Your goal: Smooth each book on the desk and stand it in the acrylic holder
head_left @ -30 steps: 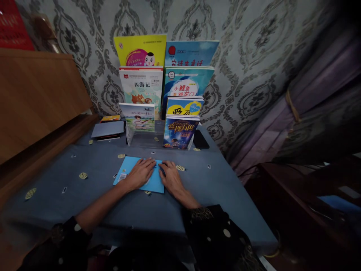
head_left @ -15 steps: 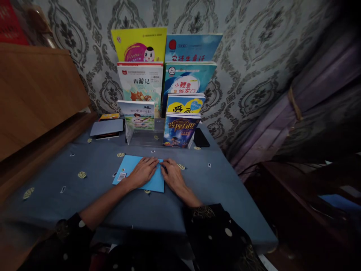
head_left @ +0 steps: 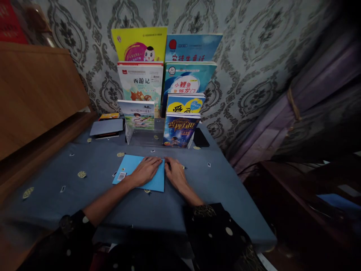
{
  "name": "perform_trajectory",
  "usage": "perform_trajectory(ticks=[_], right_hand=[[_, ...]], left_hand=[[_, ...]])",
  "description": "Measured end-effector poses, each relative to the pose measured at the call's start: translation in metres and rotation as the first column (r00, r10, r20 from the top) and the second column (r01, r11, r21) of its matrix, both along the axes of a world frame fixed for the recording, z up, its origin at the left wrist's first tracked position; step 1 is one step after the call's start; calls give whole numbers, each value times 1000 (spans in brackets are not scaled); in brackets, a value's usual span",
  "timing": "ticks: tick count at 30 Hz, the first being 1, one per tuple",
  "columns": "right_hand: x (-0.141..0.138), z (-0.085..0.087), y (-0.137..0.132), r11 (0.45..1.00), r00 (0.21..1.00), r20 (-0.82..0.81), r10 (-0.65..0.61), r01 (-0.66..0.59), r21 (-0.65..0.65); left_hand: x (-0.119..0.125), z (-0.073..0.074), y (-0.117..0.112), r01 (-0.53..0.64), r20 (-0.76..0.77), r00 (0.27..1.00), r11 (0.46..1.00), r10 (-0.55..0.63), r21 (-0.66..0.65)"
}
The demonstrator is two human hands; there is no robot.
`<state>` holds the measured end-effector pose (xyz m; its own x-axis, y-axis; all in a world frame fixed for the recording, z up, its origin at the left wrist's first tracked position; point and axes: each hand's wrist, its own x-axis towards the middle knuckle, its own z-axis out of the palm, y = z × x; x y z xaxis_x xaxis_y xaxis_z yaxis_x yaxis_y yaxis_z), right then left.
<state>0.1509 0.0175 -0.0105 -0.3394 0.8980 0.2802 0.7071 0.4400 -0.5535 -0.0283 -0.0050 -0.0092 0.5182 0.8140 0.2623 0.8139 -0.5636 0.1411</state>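
Since one second ago, the right hand (head_left: 175, 172) has been shifted rightward, from the cover to the right edge of the light blue book (head_left: 156, 182), and the left hand (head_left: 144, 172) has been slid slightly the same way. The book is laid flat on the cloth-covered table (head_left: 222, 188), in front of the clear stand (head_left: 145, 139), with its long axis set left to right and its barcode label (head_left: 122, 176) turned to the left end. The cover's middle is hidden by the left hand, which is held flat, fingers together, gripping nothing. The right fingers are half curled; whether the edge is pinched cannot be told. The barcode digits are too small to be read. "西游记" can be read on the white book (head_left: 140, 81), and "小鲤鱼跳龙门" on the teal book (head_left: 207, 71).
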Motion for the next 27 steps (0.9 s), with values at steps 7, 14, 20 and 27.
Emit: perform_trajectory(ticks=[7, 14, 20, 27], right_hand=[[2, -9, 7, 999, 991, -131, -32, 29, -20], [2, -11, 7, 999, 994, -102, -31, 32, 11], [2, -8, 5, 999, 997, -72, -32, 33, 13], [2, -5, 4, 1000, 999, -47, -17, 16, -25]], left_hand=[[-3, -3, 4, 59, -20, 998, 995, -61, -82], [-2, -1, 5, 75, -1, 997, 994, -76, -75], [-4, -3, 6, 73, -6, 997, 990, -74, -120], [-2, -1, 4, 77, -3, 997, 992, -78, -103]])
